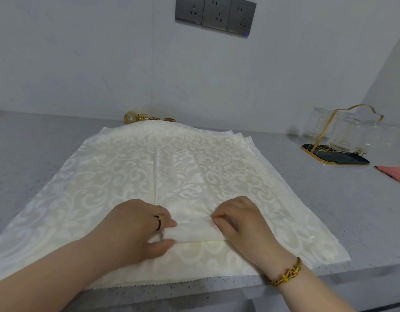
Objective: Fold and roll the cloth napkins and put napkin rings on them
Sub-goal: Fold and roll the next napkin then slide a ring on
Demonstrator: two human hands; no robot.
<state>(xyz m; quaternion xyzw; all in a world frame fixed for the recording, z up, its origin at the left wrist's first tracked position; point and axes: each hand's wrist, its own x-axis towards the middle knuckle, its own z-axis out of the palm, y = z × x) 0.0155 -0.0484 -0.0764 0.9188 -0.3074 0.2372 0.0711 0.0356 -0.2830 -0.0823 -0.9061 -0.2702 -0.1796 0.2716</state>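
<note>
Your left hand (136,230) and right hand (237,221) each grip an end of a small white roll (194,231). It lies on the flat napkins (172,158) near you. Gold rings (149,118) sit just behind them.

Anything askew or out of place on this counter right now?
Only a small thing: the stacked napkins are fanned out at the far right corner, edges misaligned. The left hand and right hand grip the rolled napkin normally.
</note>
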